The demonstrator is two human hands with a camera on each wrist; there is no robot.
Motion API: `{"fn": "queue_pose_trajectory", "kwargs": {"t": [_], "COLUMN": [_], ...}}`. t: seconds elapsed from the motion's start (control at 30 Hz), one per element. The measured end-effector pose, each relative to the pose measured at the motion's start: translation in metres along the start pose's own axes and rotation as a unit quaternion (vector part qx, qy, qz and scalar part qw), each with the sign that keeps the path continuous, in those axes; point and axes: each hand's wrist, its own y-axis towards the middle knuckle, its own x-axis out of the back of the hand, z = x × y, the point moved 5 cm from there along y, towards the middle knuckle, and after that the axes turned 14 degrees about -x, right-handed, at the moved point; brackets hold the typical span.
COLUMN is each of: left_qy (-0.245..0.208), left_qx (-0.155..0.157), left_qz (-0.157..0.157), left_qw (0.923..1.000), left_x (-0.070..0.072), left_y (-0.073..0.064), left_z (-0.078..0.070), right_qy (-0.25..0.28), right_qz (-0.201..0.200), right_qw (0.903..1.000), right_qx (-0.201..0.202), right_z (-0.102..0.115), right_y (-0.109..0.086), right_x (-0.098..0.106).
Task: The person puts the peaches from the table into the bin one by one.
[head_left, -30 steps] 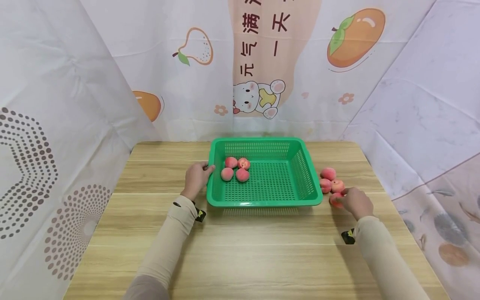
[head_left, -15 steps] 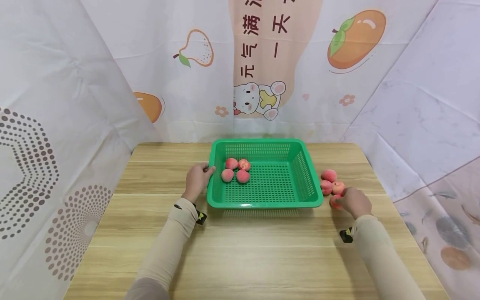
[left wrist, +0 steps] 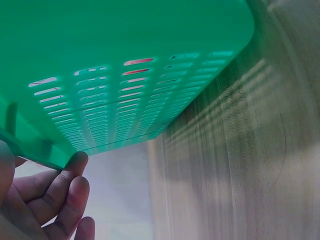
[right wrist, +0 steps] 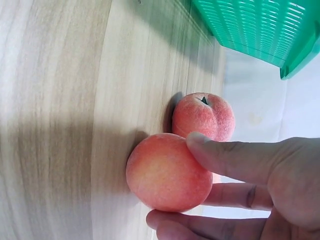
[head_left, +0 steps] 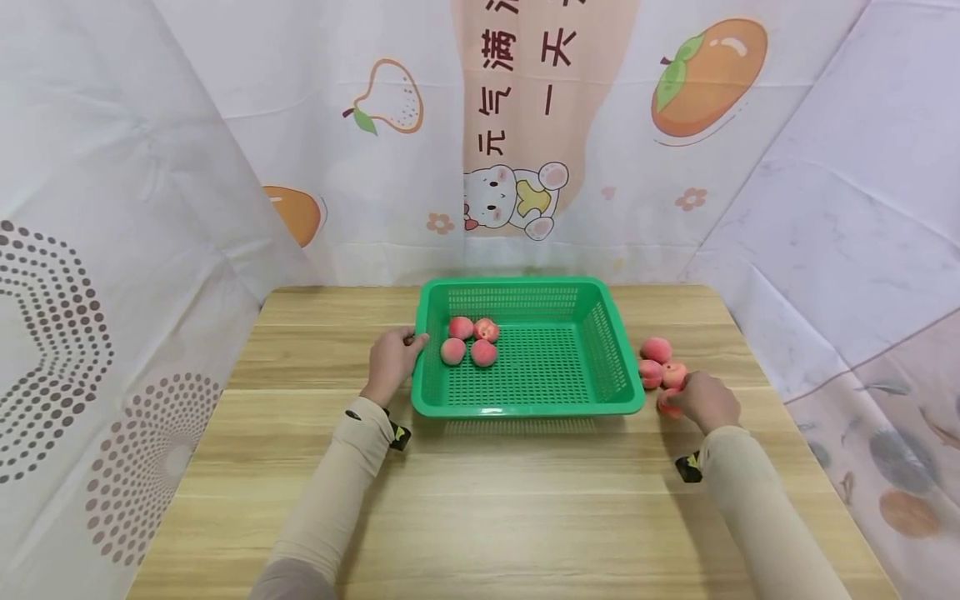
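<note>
A green slotted plastic basket [head_left: 525, 409] stands at the back middle of the table, with several peaches [head_left: 483, 352] grouped in its left part. My left hand [head_left: 393, 360] grips the basket's left rim; in the left wrist view its fingers [left wrist: 75, 197] curl under that rim. To the right of the basket, my right hand [head_left: 710, 402] holds a peach [right wrist: 167, 172] between thumb and fingers, low over the table. Just behind it sit other peaches [head_left: 656, 350], and one peach with a green stem spot [right wrist: 197, 116] shows close by in the right wrist view.
The wooden table [head_left: 480, 508] carries the basket and the fruit. Behind it hangs a printed white cloth [head_left: 375, 200], close to the basket's far side. Further cloth [head_left: 840, 250] walls in the right side, and more on the left.
The basket and the peaches stay in place, with only a slight shift of the whole view. Both hands keep their hold; the right wrist has moved very slightly.
</note>
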Motion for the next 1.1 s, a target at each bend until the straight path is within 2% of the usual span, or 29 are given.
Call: {"fn": "queue_pose_trajectory", "kwargs": {"t": [0.23,0.57,0.93,1.1], "left_qy": [-0.003,-0.006,-0.005,-0.002], "left_qx": [0.007,0.005,0.009,0.005], "left_qz": [-0.001,-0.001,-0.002,-0.002], "left_qw": [1.0000,1.0000,0.9999,1.0000], "left_x": [-0.001,-0.003,-0.002,-0.001], "left_y": [-0.001,-0.002,-0.002,-0.001], "left_z": [-0.001,0.000,0.001,-0.001], "right_qy": [0.026,0.011,0.021,0.031], "right_qz": [-0.002,-0.005,-0.003,-0.005], "right_qw": [0.9997,0.9997,0.9996,0.9995], "right_qx": [0.003,-0.023,-0.018,0.006], "right_z": [-0.008,-0.012,-0.010,-0.013], "right_y": [-0.001,-0.002,0.000,0.002], "right_x": [-0.001,-0.004,-0.003,-0.002]}}
